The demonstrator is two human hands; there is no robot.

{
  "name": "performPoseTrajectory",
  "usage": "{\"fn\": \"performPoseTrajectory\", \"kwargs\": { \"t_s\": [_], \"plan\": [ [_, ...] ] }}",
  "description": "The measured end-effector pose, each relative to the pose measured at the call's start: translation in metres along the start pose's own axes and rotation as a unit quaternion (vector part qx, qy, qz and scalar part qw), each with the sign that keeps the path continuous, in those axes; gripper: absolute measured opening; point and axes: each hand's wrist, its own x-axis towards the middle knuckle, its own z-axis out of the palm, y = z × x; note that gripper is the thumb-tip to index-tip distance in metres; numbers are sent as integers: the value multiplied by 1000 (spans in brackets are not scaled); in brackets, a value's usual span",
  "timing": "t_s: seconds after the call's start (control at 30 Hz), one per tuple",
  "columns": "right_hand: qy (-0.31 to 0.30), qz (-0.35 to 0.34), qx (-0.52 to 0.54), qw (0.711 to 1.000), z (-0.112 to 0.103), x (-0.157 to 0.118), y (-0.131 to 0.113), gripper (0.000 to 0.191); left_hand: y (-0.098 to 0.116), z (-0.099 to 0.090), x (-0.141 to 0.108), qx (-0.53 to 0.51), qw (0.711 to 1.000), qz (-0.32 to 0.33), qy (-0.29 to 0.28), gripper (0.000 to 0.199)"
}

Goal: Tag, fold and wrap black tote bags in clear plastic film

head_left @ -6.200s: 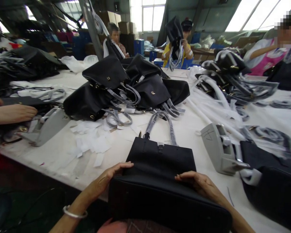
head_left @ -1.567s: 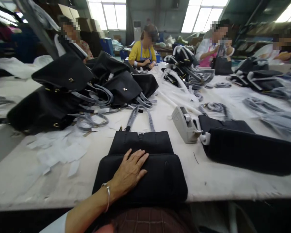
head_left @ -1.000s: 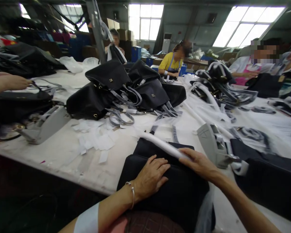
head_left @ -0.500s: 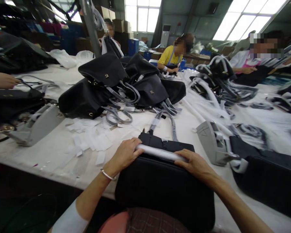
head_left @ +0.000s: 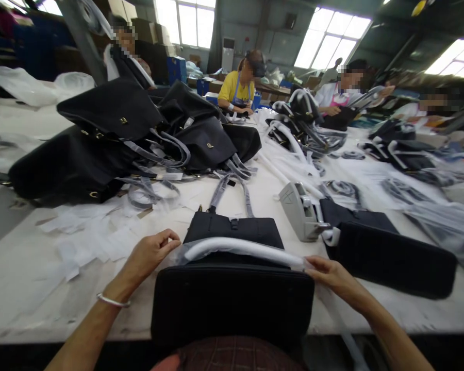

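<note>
A: How are the hands held?
B: The left hand (head_left: 152, 252) is bent inward, its forearm slanted in from the lower left; the left end of a long white roll sheathed in clear plastic (head_left: 239, 245) is narrowly pinched by its thumb and fingers. The sheath's right end is narrowly pinched by the right hand (head_left: 328, 273), its forearm slanted in from the lower right.
A: Where is the roll, and which way is it pointed?
B: It is held over a black rectangular handbag (head_left: 232, 304) at the table's edge. Its long axis is laid left to right, its middle bowed away from the wearer; whether the bag is touched cannot be told.
A: And the counts, left to right?
B: At least four black bags are heaped at left (head_left: 112, 113); one roll and one handbag are seen at centre; one grey tape dispenser (head_left: 299, 211) and one black bag with a rounded base (head_left: 396, 257) are set at right.
</note>
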Motion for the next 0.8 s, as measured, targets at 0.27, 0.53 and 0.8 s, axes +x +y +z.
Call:
{"fn": "performPoseTrajectory", "kwargs": {
  "t_s": [0.27,0.53,0.8],
  "plan": [
    [36,-60,-72,995,19,11,0,28,20,-14,-11,-73,995,67,18,48],
    [64,-120,-129,982,15,-2,-26,40,22,-28,-23,-150,971,82,-166,43],
    [111,-161,-153,969,30,-23,11,45,-2,-12,-25,-163,971,22,-171,35]
  ]
}}
